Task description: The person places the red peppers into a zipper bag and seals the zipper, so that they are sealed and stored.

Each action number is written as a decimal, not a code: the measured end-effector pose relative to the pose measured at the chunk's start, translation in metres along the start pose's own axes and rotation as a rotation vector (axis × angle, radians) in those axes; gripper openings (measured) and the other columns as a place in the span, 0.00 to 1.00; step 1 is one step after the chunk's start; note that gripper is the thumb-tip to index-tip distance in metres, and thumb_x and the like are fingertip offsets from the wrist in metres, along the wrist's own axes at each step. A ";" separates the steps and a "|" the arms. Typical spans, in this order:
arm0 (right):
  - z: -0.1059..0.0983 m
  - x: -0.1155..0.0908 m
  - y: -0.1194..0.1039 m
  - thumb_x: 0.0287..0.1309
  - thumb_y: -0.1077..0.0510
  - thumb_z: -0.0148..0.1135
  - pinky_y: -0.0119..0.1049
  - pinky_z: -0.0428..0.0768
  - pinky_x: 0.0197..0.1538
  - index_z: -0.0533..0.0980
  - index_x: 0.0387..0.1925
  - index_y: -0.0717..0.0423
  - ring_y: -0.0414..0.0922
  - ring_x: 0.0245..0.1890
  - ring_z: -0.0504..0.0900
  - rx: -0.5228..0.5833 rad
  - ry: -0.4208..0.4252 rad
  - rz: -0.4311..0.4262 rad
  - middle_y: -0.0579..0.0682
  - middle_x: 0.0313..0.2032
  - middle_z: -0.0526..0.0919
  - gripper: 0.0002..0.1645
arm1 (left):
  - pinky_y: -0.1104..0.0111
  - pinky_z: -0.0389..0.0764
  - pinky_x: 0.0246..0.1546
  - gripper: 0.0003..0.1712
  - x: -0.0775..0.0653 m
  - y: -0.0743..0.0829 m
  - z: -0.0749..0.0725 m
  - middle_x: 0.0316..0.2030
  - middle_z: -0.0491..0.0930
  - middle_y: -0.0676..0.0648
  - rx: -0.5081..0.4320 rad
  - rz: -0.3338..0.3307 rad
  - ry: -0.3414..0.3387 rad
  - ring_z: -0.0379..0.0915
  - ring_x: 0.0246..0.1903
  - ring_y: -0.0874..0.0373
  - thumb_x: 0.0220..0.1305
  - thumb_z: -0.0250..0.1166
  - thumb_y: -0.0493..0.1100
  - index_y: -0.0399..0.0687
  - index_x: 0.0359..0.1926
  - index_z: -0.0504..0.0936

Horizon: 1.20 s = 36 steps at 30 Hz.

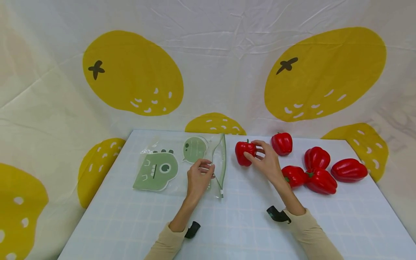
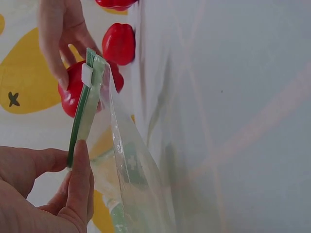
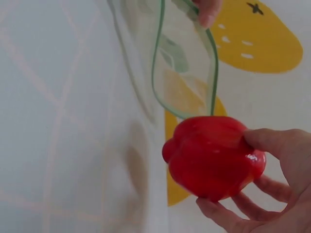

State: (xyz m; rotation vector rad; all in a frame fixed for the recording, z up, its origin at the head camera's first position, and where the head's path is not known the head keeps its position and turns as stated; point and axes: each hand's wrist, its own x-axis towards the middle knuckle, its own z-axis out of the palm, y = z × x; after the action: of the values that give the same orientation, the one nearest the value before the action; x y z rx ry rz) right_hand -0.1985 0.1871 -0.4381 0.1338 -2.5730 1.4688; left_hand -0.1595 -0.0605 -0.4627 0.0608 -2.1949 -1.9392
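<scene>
A clear zip bag point(image 1: 152, 144) with green dinosaur print lies on the table, its green-edged mouth facing right. My left hand point(image 1: 199, 177) pinches the upper edge of that mouth between thumb and fingers. In the right wrist view the bag's mouth point(image 3: 214, 87) gapes in a loop. My right hand point(image 1: 267, 161) grips a red bell pepper point(image 1: 244, 153) by its sides, thumb on one face and fingers on another. The held pepper point(image 3: 214, 158) is lifted off the table, just outside the bag's mouth. A white slider point(image 2: 87, 75) sits on the green zip edge.
Right of my right hand lie several more red bell peppers, one at the back point(image 1: 281, 143), one at the far right point(image 1: 349, 170) and a cluster point(image 1: 321, 181) nearer. A pale cloth with yellow fruit print point(image 1: 227, 72) hangs behind the checked table point(image 1: 240, 224).
</scene>
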 end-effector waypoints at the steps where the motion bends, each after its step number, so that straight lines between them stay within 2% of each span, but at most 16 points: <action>1: 0.002 0.000 -0.001 0.58 0.52 0.76 0.54 0.82 0.57 0.70 0.66 0.56 0.58 0.61 0.76 0.010 -0.005 0.008 0.58 0.64 0.75 0.39 | 0.67 0.87 0.26 0.07 0.000 0.000 0.000 0.32 0.82 0.40 0.000 0.001 0.001 0.84 0.28 0.50 0.62 0.71 0.32 0.34 0.41 0.84; 7: 0.013 0.003 -0.007 0.59 0.50 0.75 0.53 0.82 0.58 0.69 0.67 0.55 0.57 0.63 0.75 0.046 -0.038 0.037 0.57 0.65 0.74 0.39 | 0.66 0.87 0.26 0.07 -0.001 0.000 -0.001 0.32 0.82 0.40 0.011 0.003 0.003 0.84 0.28 0.50 0.63 0.71 0.32 0.35 0.41 0.84; 14: 0.024 0.003 -0.013 0.60 0.51 0.74 0.52 0.82 0.58 0.69 0.67 0.55 0.57 0.63 0.75 0.086 -0.076 0.034 0.57 0.65 0.74 0.38 | 0.67 0.87 0.27 0.07 0.000 0.002 -0.001 0.33 0.82 0.39 -0.016 0.002 -0.009 0.84 0.28 0.49 0.63 0.71 0.32 0.33 0.41 0.84; 20: 0.035 0.003 -0.018 0.60 0.50 0.74 0.51 0.82 0.58 0.69 0.67 0.54 0.56 0.63 0.76 0.106 -0.097 0.031 0.56 0.65 0.75 0.38 | 0.67 0.87 0.28 0.08 0.001 0.003 -0.001 0.34 0.82 0.40 -0.003 -0.006 -0.024 0.84 0.29 0.50 0.64 0.71 0.32 0.34 0.43 0.83; 26: 0.047 0.002 -0.019 0.59 0.49 0.75 0.49 0.82 0.59 0.70 0.67 0.54 0.56 0.62 0.77 0.124 -0.112 0.026 0.55 0.65 0.75 0.38 | 0.65 0.88 0.28 0.08 0.001 0.004 -0.002 0.35 0.81 0.36 -0.032 0.010 -0.035 0.85 0.30 0.45 0.64 0.69 0.30 0.31 0.44 0.83; 31: 0.054 0.002 -0.018 0.60 0.48 0.74 0.50 0.82 0.58 0.70 0.66 0.53 0.56 0.62 0.77 0.124 -0.123 0.036 0.55 0.65 0.76 0.37 | 0.66 0.88 0.29 0.09 0.000 0.004 -0.001 0.35 0.81 0.38 -0.010 0.006 -0.044 0.85 0.31 0.46 0.64 0.69 0.30 0.31 0.45 0.83; 36: 0.062 0.001 -0.018 0.60 0.49 0.74 0.52 0.83 0.57 0.70 0.66 0.53 0.57 0.61 0.78 0.125 -0.130 0.061 0.56 0.64 0.76 0.37 | 0.69 0.87 0.30 0.10 -0.003 0.006 -0.001 0.35 0.82 0.40 0.052 0.026 -0.051 0.85 0.31 0.48 0.64 0.68 0.29 0.32 0.46 0.84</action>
State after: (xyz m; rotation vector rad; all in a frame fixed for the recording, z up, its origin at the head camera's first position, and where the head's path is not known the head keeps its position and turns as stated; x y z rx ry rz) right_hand -0.2032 0.1242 -0.4535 0.1746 -2.6060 1.6969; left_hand -0.1558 -0.0605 -0.4572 -0.0089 -2.2670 -1.8896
